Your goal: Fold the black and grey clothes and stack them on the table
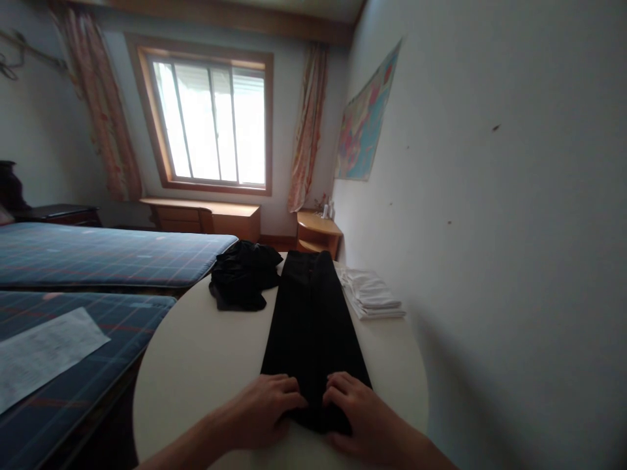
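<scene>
A pair of black trousers [313, 326] lies lengthwise down the middle of a round white table [196, 378], laid out as a long narrow strip. At the near end, my left hand [269, 408] is closed on the left corner of the cloth with its fingers curled. My right hand [360, 414] grips the right corner in the same way, fingers bent over the fabric. Between the two hands, the near edge of the trousers shows. To the left of their far end sits a crumpled heap of black clothing [245, 274]. Folded white cloth [372, 294] is stacked on the right.
Two plaid mattresses [112, 254] stand left of the table, and a printed paper sheet [49, 352] lies on the nearer one. A white wall [514, 261] runs close along the right. Behind are a small wooden corner cabinet [318, 225] and a low desk [230, 212].
</scene>
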